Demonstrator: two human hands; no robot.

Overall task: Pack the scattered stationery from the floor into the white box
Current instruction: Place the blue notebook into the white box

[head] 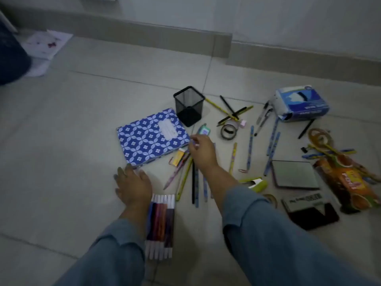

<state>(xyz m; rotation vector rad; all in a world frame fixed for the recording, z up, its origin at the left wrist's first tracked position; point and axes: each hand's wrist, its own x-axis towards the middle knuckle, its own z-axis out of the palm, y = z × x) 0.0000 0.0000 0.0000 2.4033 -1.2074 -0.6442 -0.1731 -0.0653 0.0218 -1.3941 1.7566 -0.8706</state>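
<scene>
Reaching with both hands at a job barely begun. Left hand (133, 183), spread and unladen, at the blue patterned notebook (152, 137)'s six o'clock corner; right hand (203, 152), fingers curled, contents unclear, at its three o'clock edge. Pens, pencils (250, 147), tape roll (228, 131), marker set (160, 226) all loose on floor. No white box seen.

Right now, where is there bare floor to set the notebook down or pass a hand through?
Bare tile lies left of the blue notebook and left hand, out to the loose papers. Another open strip runs behind the black mesh cup, up to the skirting. It is crowded from the right hand rightward: pencils, tape roll, snack packet.
</scene>
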